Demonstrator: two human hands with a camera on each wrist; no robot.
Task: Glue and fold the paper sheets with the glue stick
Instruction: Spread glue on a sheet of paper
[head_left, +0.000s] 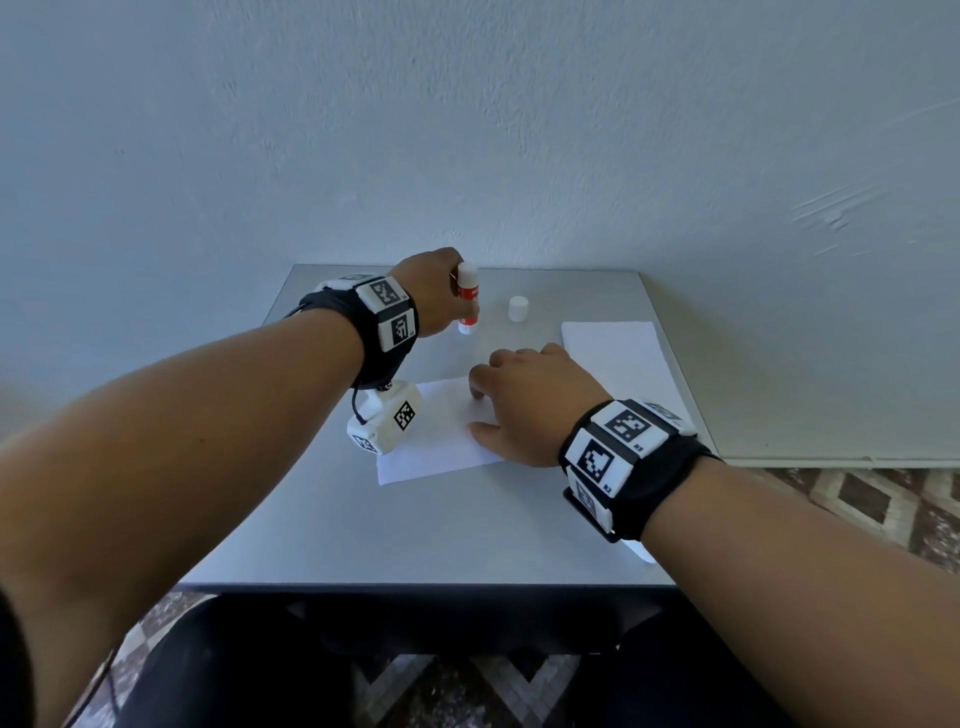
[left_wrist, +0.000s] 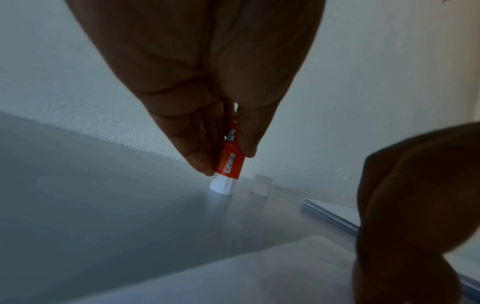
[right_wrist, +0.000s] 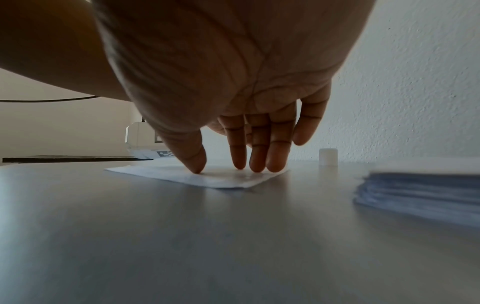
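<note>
My left hand (head_left: 434, 293) grips an orange and white glue stick (head_left: 467, 304) upright, its white base (left_wrist: 223, 185) on or just above the grey table near the back. Its cap is off; the white cap (head_left: 518, 308) stands alone to the right. A white paper sheet (head_left: 441, 441) lies flat in the middle of the table. My right hand (head_left: 519, 400) presses on it with straight fingers (right_wrist: 259, 156) and thumb tip down on the sheet (right_wrist: 221, 176).
A stack of white paper sheets (head_left: 618, 353) lies at the table's right side, seen as a thick pile (right_wrist: 420, 191) in the right wrist view. The grey table (head_left: 415, 530) stands against a pale wall (head_left: 467, 130). Patterned floor (head_left: 857, 499) shows beyond its edges.
</note>
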